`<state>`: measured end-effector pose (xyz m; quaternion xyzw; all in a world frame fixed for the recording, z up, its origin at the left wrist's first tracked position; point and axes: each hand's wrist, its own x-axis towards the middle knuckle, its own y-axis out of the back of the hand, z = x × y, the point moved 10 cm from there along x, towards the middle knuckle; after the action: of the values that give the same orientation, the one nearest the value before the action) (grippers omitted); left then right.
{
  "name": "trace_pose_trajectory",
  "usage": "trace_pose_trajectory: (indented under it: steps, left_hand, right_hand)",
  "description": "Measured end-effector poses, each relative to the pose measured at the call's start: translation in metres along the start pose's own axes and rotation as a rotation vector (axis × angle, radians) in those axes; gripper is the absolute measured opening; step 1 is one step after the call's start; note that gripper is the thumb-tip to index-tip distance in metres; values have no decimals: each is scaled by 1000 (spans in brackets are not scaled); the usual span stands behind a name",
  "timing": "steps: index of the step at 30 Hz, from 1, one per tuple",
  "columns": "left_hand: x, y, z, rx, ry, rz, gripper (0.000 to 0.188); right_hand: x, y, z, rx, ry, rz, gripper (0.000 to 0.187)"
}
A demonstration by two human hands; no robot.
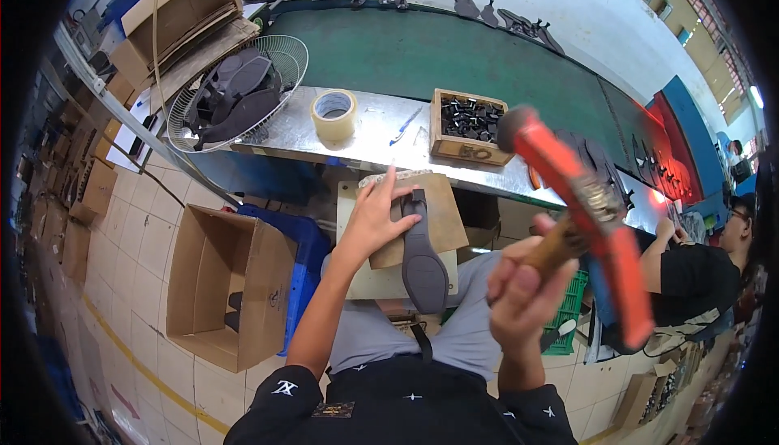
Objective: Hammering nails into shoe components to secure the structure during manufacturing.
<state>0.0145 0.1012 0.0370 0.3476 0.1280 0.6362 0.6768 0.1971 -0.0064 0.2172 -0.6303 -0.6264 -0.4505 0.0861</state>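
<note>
Shoe sole (424, 273) over tan board (447, 211), touched by left hand (375, 214), fingers spread. Relative to the sole: right, right hand (521, 292) gripping hammer (591, 206); beyond, wooden box (466, 152) of black pieces (471, 117); left, carton (266, 287) with dark contents (234, 318); beyond-left, wire basket (299, 60) of dark parts (243, 111).

Free gap along the near edge of the metal table (375, 143): a hand could pass between tape roll (333, 126) and wooden box (466, 152), over a pen (405, 126); the hammer (596, 202) obstructs approach from the right.
</note>
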Motion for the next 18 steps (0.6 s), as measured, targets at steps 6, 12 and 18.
trace_pose_trajectory:
  steps: [6, 12, 18]
  left_hand:
    - [-2, 2, -11, 58, 64, -6, 113]
    - [-3, 2, -8, 169, 5, -12, 85]
    - [-11, 19, 26, 289, -266, 288, 24]
  right_hand:
    - [-32, -80, 94, 56, -321, -250, 29]
    - [-13, -28, 26, -278, 17, -26, 28]
    - [-11, -42, 86, -45, -390, -332, 32]
